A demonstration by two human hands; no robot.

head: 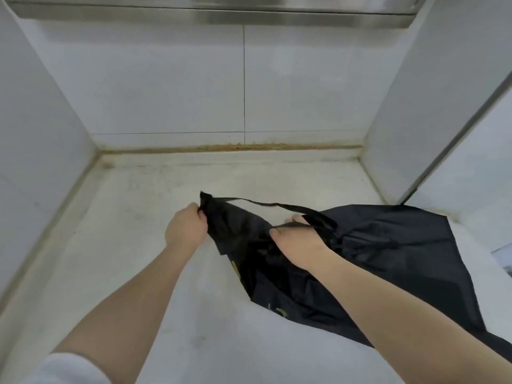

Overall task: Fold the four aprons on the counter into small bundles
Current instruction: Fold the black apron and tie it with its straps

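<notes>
Head view: a black apron [388,245] lies crumpled on the pale counter [138,273], spread from the middle toward the right edge of the picture. Its fabric is dark and slightly shiny, with many creases, and small yellowish-green marks show on the near fold. A thin black strap [273,205] runs in a loop across its upper edge, from the left corner to the bunched middle. The left corner is lifted to a point.

The left hand [186,228] has its fingers curled and pinches that left corner of the apron. The right hand [300,243] sits just to the right of it, knuckles up, fingers curled into a gathered fold of the cloth near where the strap meets it. The two hands are near each other but apart, with black cloth stretched between them. A white sleeve [63,370] shows at the lower left.

The counter is whitish and lightly speckled, with a brownish stained seam along its back edge. White tiled walls [166,84] rise behind it and on both sides, and a stainless steel ledge [221,15] runs across the top.
</notes>
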